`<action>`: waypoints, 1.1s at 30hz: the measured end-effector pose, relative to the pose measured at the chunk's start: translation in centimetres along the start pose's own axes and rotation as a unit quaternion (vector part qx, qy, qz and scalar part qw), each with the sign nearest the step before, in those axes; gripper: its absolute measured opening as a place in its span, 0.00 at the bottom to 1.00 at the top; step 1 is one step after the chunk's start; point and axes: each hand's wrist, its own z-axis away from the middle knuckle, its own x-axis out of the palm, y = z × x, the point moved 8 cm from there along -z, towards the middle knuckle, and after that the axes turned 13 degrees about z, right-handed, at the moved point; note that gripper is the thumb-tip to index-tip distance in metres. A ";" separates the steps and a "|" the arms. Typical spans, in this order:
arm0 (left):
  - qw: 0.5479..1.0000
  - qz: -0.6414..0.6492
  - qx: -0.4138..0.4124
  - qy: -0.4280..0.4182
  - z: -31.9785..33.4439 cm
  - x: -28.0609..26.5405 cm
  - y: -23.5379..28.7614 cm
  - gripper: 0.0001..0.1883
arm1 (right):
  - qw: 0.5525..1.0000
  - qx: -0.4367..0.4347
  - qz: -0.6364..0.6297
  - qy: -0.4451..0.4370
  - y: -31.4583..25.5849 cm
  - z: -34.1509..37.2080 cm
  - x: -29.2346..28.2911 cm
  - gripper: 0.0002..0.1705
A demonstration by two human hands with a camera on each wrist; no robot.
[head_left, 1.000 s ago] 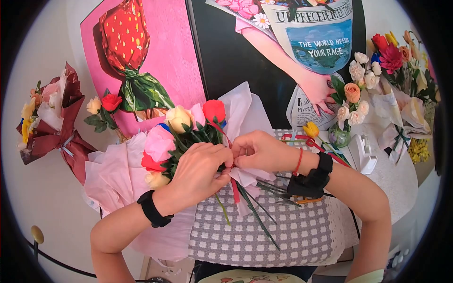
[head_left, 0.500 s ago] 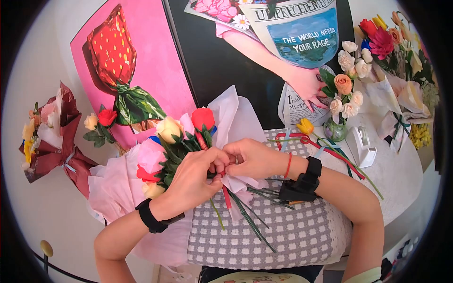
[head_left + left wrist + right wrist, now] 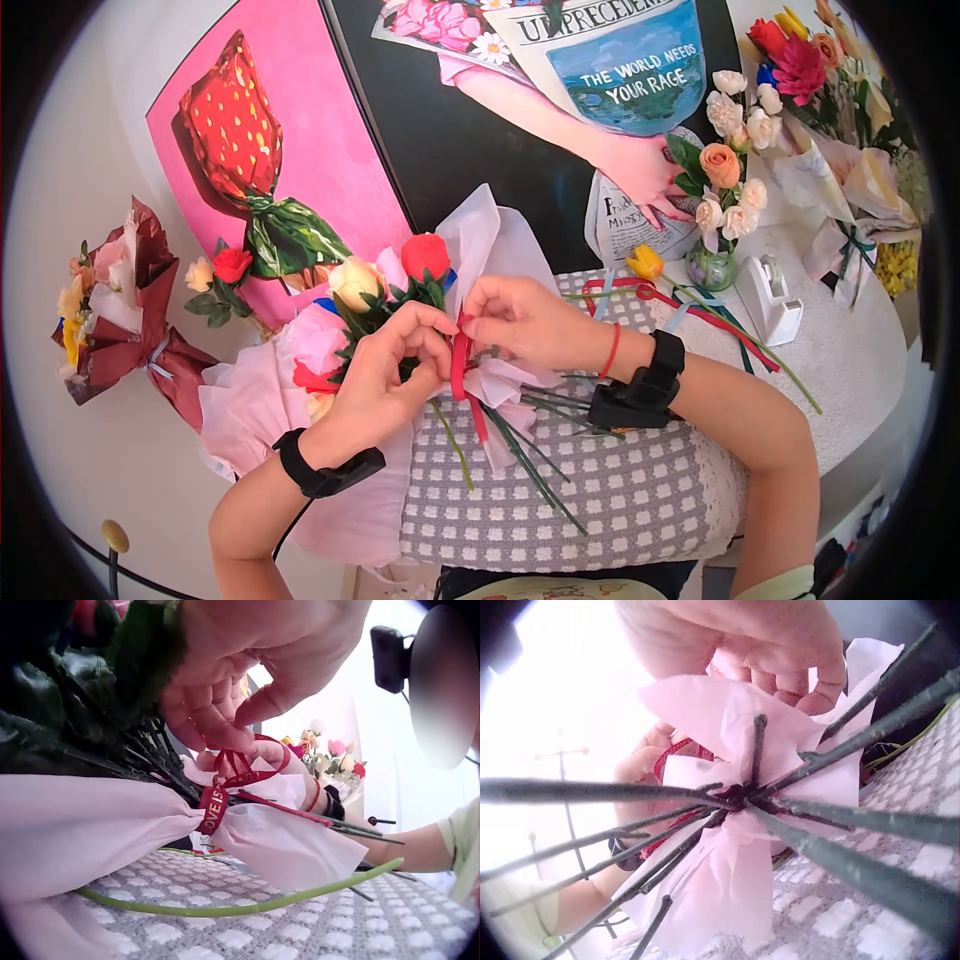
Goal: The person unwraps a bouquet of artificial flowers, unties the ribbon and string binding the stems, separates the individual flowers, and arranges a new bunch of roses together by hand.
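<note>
A bouquet of red, pink and cream roses (image 3: 355, 283) lies in pale pink paper (image 3: 255, 395). Round its gathered neck runs a red ribbon (image 3: 460, 365), printed with letters in the left wrist view (image 3: 214, 809). My left hand (image 3: 390, 375), fingers curled, holds the ribbon at its fingertips. Close beside it, my right hand (image 3: 520, 322) pinches the ribbon between thumb and fingers. A ribbon loop (image 3: 274, 759) rises above the neck. Dark green stems (image 3: 862, 817) spread below the paper in the right wrist view, where the right fingertips are partly hidden.
A yellow tulip (image 3: 645, 262), more red ribbon (image 3: 715, 322) and a white tape dispenser (image 3: 770, 300) lie to the right, near a glass vase (image 3: 712, 268). Wrapped bouquets stand at far left (image 3: 135, 310) and far right (image 3: 860, 180). Two paintings stand behind.
My left hand has drawn slightly left, apart from my right fingers, and more red ribbon shows between them. My right hand remains at the bouquet's neck. The head view has shifted.
</note>
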 end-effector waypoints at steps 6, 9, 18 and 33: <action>0.976 -0.215 -0.003 0.032 -0.3 0.1 -0.2 0.16 | 0.992 -0.012 -0.093 0.084 -0.9 -0.2 -2.0 0.05; 0.965 -0.261 -0.001 -0.012 -0.4 0.8 -0.1 0.17 | 0.990 -0.031 -0.080 0.111 -2.2 0.1 -3.5 0.05; 0.953 -0.301 0.022 -0.021 -0.4 1.6 0.3 0.19 | 0.986 -0.099 0.110 0.080 -4.8 0.7 -3.8 0.06; 0.917 -0.394 0.058 0.035 0.1 1.3 0.3 0.23 | 0.834 -0.158 0.529 0.009 -5.7 1.3 1.5 0.04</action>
